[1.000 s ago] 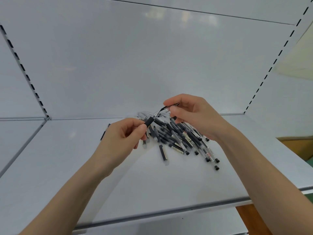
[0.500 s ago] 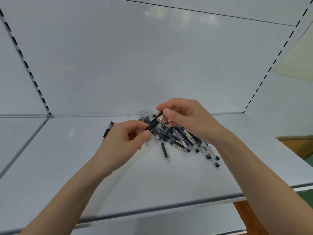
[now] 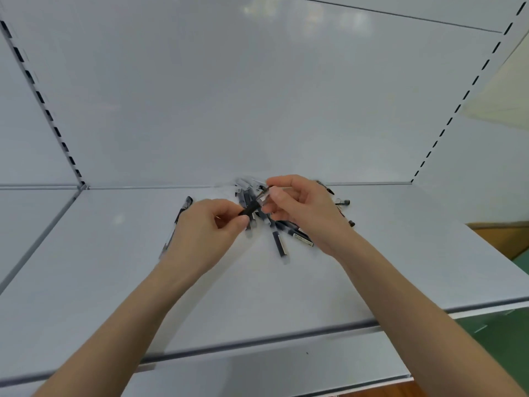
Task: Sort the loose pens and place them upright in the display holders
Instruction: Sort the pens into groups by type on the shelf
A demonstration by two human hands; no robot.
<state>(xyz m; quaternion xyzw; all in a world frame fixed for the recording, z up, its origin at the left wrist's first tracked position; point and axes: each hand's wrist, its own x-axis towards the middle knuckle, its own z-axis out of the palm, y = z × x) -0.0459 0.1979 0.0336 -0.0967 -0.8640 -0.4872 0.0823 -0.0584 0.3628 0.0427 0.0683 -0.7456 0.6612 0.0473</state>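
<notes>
Holding one pen (image 3: 252, 209) between both hands, just above the pile (image 3: 297, 235).

Left hand (image 3: 211, 224) has its fingers curled in and pinches the dark end of the pen, while the right hand (image 3: 300, 207) pinches the clear end between thumb and fingers, so the pen sits tilted across the gap between them. Rest of the pens are lying flat in a loose heap on the grey shelf (image 3: 400, 267), right under and behind the hands, close to the back panel (image 3: 257, 96). A few spill out on the right side (image 3: 342, 202). One stray pen (image 3: 183, 210) lies on its own just left of the heap, partly hidden behind the left hand. Bit blurry, so can't read the labels.
</notes>
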